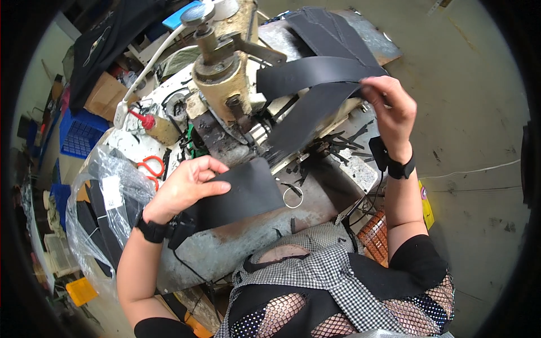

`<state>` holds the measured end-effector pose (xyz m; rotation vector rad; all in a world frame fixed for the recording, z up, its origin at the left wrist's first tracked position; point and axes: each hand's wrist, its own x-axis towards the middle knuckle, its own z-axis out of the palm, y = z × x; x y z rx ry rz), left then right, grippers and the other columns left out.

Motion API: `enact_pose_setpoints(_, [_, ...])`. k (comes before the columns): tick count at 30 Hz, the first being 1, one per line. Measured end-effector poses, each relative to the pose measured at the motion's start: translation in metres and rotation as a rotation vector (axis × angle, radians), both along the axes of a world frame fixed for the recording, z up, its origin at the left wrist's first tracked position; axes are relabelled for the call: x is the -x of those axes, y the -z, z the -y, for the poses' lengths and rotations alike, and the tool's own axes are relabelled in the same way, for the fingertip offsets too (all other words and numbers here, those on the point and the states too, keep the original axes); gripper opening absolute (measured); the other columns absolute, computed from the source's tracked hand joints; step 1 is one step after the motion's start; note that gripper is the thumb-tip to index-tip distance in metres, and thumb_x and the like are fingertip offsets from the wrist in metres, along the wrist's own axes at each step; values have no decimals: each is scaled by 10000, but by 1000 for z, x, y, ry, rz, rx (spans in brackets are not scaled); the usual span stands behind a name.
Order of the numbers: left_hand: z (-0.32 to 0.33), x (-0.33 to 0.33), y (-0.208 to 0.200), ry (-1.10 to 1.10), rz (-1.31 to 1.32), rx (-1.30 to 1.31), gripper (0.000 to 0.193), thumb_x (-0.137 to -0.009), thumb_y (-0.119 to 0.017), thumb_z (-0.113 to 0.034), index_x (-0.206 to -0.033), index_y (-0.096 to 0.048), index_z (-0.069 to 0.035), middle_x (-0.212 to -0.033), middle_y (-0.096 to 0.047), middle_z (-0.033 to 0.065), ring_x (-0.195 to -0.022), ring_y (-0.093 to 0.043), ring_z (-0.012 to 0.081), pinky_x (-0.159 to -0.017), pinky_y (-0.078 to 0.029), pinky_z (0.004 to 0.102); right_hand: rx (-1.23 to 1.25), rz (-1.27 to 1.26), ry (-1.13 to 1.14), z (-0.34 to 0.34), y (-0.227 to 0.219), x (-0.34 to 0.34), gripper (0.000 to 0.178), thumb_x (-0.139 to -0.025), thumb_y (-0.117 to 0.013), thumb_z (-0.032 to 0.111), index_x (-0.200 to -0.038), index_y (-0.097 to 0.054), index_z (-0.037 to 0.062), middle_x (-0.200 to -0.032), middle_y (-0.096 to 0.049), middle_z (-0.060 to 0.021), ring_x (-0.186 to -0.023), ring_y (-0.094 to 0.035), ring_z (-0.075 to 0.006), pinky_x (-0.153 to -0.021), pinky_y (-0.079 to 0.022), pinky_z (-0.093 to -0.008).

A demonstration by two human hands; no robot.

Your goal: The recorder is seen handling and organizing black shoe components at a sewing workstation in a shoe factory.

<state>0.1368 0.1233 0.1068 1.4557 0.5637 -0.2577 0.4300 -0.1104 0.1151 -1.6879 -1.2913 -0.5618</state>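
My left hand (194, 186) pinches a flat black leather-like panel (242, 194) with rounded corners, thumb on top. The panel lies over the metal bench front, its far corner close to the foot of a beige bench machine (222, 84). At the right, my right hand (391, 104) is closed at the end of a long black strip (307, 115), fingertips pressed to its edge. This strip slants from beside the machine's working part up to my right hand. Another black band (304, 73) arches above it, partly over larger black pieces (338, 36) behind.
Thin black offcuts (344, 146) litter the machine table. Orange-handled scissors (151, 168) and a red-tipped bottle (158, 127) stand left of the machine. A clear plastic bag (107, 197) with black pieces sits at the left, a blue crate (81, 135) beyond it. A pale ring (293, 206) lies in front.
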Motion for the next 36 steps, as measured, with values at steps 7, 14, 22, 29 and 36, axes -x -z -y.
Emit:
enact_pose_setpoints(7, [11,12,-1,41,-9,60,218,-835,-654,-27,-1027,-560,15,-857,-674,48,-782,-610,67,-725,-475,205,-349,-807,-61,6,-38,-32,177,-868,-647,111,-982,-639,-24,-830,-649,-15,-702,-576,-52,-637,-469,-195])
enact_pose_setpoints(14, [23,12,-7,75,7,72,264,-836,-657,-39,-1076,-565,21,-887,-683,65,-795,-614,73,-726,-484,213,5,-979,-96,-14,-48,-90,194,-859,-647,143,-976,-641,-13,-816,-650,-22,-683,-595,-71,-618,-483,-200])
enact_pose_setpoints(22, [26,18,-1,56,-32,68,278,-828,-667,-39,-1078,-565,27,-879,-682,64,-793,-616,76,-722,-487,216,251,149,59,-41,-18,-73,473,-672,-766,313,-1028,-623,38,-968,-618,-141,-957,-571,-304,-861,-456,-384])
enact_pose_setpoints(29, [28,17,1,66,-25,80,269,-829,-662,-34,-1073,-566,26,-887,-681,69,-789,-617,76,-721,-486,213,561,563,138,-68,-1,-2,122,-732,-664,169,-810,-610,93,-864,-569,-71,-920,-543,-213,-856,-400,-361])
enact_pose_setpoints(36, [25,27,2,11,-20,87,255,-830,-652,-13,-1070,-569,19,-892,-679,69,-791,-619,80,-722,-490,216,-287,-384,-217,-47,-69,-29,38,-820,-679,92,-804,-650,74,-730,-617,33,-620,-526,-60,-540,-374,-206])
